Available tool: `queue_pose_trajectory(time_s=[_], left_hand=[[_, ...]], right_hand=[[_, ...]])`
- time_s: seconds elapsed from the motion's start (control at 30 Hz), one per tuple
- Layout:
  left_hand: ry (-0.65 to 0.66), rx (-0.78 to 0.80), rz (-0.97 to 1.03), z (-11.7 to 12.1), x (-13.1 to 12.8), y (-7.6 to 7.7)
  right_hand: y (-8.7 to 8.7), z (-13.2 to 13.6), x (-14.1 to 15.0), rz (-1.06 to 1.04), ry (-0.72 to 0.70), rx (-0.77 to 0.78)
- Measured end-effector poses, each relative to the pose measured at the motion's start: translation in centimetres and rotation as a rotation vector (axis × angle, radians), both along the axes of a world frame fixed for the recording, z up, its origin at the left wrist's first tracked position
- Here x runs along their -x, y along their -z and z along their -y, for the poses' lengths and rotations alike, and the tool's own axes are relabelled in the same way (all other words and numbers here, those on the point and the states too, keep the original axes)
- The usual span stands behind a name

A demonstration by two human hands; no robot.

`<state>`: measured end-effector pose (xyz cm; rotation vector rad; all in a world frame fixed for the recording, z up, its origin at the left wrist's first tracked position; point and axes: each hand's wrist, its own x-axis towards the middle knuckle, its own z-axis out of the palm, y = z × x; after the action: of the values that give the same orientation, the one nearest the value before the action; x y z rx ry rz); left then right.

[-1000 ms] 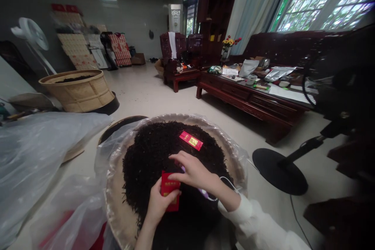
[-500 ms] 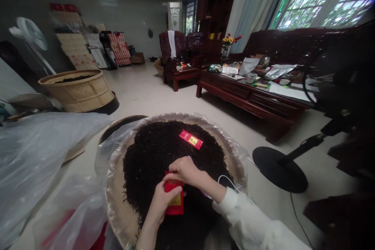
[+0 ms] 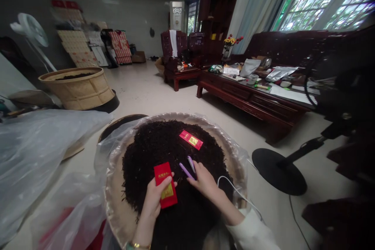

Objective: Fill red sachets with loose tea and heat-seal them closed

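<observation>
My left hand (image 3: 157, 195) is closed around a red packet (image 3: 164, 179) with gold print, thumb across its front. The packet tilts slightly and stands above the dark, twisted tea leaves (image 3: 152, 144). To its right, my right hand (image 3: 203, 179) grips a small purple flat iron (image 3: 187, 168), whose two arms are apart and point toward the packet without touching it. A white cord (image 3: 233, 185) loops beside my right wrist. Another red packet (image 3: 191, 140) lies flat on the leaves, beyond both hands. A large round basket (image 3: 113, 199) lined with clear plastic holds the leaves.
Clear plastic sheeting (image 3: 43, 144) spreads at left, near a second woven basket (image 3: 84, 90). A black fan stand (image 3: 279, 172) is on the floor at right. Behind it, a dark wooden table (image 3: 234, 91) carries bags and papers. A white fan (image 3: 32, 29) stands at far left.
My right hand has moved away from the packet's top, to the right, and the purple flat iron now shows with its arms apart. My left hand has shifted the packet slightly left and up.
</observation>
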<state>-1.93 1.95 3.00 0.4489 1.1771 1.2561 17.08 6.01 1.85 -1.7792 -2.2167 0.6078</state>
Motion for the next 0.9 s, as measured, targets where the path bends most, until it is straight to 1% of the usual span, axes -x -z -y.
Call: queue_pose_trajectory(time_s=[0.1,0.2,0.27,0.37,0.47,0.57,0.63,0.7,0.9], left_hand=[[0.026,-0.017,-0.027,0.3,0.0,-0.5],[0.064,-0.022,-0.054,0.6,0.2,-0.7],[0.086,-0.014,-0.061,0.7,0.3,-0.8],[0.125,-0.017,-0.076,0.8,0.3,-0.7],[0.211,-0.04,-0.118,0.9,0.1,-0.7],[0.287,-0.066,-0.143,1.0,-0.2,-0.7],[0.301,-0.08,-0.156,1.1,-0.4,-0.7],[0.304,-0.073,-0.168,1.2,-0.5,-0.7],[0.319,-0.049,-0.17,1.3,-0.7,-0.6]], right_hand=[[0.7,-0.3,0.0,-0.087,0.02,-0.032],[0.6,-0.9,-1.0,-0.301,-0.011,-0.052],[-0.2,-1.3,-1.8,-0.454,-0.099,-0.032],[-2.6,-1.6,-2.6,-0.567,-0.3,0.029],[-5.3,-1.5,-2.2,-0.525,-0.47,0.075],[-7.1,-1.2,-1.2,-0.449,-0.586,0.093],[-7.8,-1.0,-0.5,-0.443,-0.636,0.09],[-8.3,-0.8,0.1,-0.444,-0.657,0.083],[-9.2,-0.4,0.8,-0.393,-0.659,0.068]])
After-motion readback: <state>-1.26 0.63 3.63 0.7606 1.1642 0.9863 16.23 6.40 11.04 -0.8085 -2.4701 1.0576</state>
